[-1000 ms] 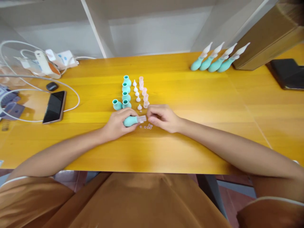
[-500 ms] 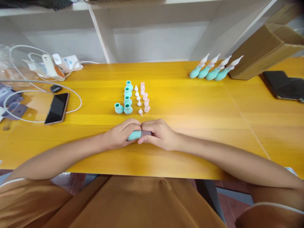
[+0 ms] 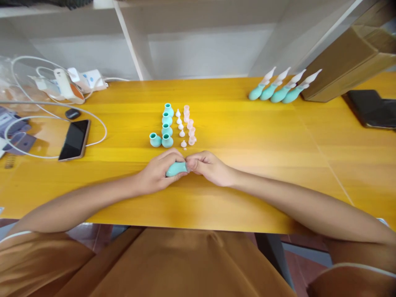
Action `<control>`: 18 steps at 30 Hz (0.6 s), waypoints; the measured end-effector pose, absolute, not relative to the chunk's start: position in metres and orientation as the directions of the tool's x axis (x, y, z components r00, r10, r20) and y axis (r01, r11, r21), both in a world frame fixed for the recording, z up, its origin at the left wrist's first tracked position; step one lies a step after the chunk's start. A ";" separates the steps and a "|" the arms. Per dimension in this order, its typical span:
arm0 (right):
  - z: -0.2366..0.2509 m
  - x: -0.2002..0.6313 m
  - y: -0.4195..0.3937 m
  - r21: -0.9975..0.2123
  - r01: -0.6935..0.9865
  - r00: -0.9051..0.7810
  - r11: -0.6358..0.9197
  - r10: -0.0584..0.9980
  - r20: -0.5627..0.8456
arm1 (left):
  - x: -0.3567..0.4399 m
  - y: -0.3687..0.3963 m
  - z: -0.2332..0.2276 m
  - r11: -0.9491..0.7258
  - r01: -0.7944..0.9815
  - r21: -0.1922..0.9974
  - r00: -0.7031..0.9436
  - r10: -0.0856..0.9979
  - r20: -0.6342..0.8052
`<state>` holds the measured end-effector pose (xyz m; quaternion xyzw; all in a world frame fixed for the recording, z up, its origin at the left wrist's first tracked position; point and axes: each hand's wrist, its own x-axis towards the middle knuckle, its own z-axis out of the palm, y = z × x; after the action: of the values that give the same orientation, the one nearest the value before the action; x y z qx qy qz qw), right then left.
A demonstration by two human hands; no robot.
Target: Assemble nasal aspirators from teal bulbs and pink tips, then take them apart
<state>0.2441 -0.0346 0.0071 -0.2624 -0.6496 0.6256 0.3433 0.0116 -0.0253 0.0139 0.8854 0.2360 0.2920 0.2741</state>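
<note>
My left hand (image 3: 159,171) is wrapped round a teal rubber bulb (image 3: 176,169), its neck turned to the right. At that neck my right hand (image 3: 212,168) pinches a small translucent connector (image 3: 187,167), mostly covered by the fingers. Just beyond the hands stand several open-mouthed teal bulbs (image 3: 167,140). Beside them runs a column of small white pointed pieces (image 3: 182,133), with pinkish translucent connectors (image 3: 190,124) to its right.
Several bulb syringes with white pointed tips (image 3: 281,86) lean in a row at the back right, near a cardboard box (image 3: 337,70). A black phone (image 3: 361,108) lies at right. On the left are another phone (image 3: 74,139), white cables (image 3: 100,121) and chargers (image 3: 93,80).
My right fingers have closed in toward the bulb's neck, and their grip now covers most of the connector. More of the bulb shows in my left hand.
</note>
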 end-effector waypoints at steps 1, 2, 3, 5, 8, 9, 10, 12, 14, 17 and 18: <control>0.007 0.244 -0.034 -0.994 -0.087 -0.622 0.068 0.776 0.108 | 0.013 -0.025 0.015 -0.715 0.276 0.643 0.707 0.604 0.367; 0.007 0.245 -0.033 -0.994 -0.087 -0.621 0.063 0.777 0.103 | 0.014 -0.025 0.015 -0.694 0.289 0.660 0.697 0.625 0.352; 0.007 0.245 -0.032 -0.994 -0.088 -0.620 0.065 0.777 0.106 | 0.015 -0.025 0.016 -0.677 0.295 0.675 0.685 0.642 0.344; 0.008 0.247 -0.032 -0.991 -0.087 -0.624 0.102 0.770 0.134 | 0.016 -0.026 0.017 -0.655 0.294 0.696 0.666 0.663 0.342; 0.010 0.249 -0.032 -0.981 -0.045 -0.634 0.190 0.754 0.175 | 0.017 -0.027 0.019 -0.648 0.282 0.708 0.658 0.667 0.348; 0.011 0.249 -0.032 -0.978 -0.030 -0.637 0.207 0.750 0.178 | 0.017 -0.028 0.020 -0.649 0.280 0.707 0.663 0.664 0.347; 0.012 0.249 -0.033 -0.977 -0.023 -0.639 0.211 0.748 0.177 | 0.017 -0.028 0.021 -0.654 0.280 0.703 0.669 0.658 0.345; 0.012 0.249 -0.034 -0.982 -0.044 -0.633 0.185 0.755 0.170 | 0.017 -0.029 0.023 -0.671 0.278 0.688 0.684 0.641 0.349; 0.012 0.248 -0.035 -0.986 -0.093 -0.631 0.138 0.758 0.165 | 0.016 -0.029 0.025 -0.693 0.263 0.671 0.701 0.615 0.361; 0.011 0.249 -0.036 -0.986 -0.150 -0.649 0.075 0.745 0.155 | 0.014 -0.029 0.027 -0.713 0.241 0.659 0.720 0.586 0.371; 0.010 0.249 -0.036 -0.985 -0.161 -0.659 0.061 0.737 0.153 | 0.014 -0.030 0.028 -0.716 0.236 0.657 0.724 0.581 0.373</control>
<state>0.2492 -0.0360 0.0102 -0.2248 -0.6406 0.6474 0.3465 0.0143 -0.0297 0.0282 0.8797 0.2322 0.2901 0.2968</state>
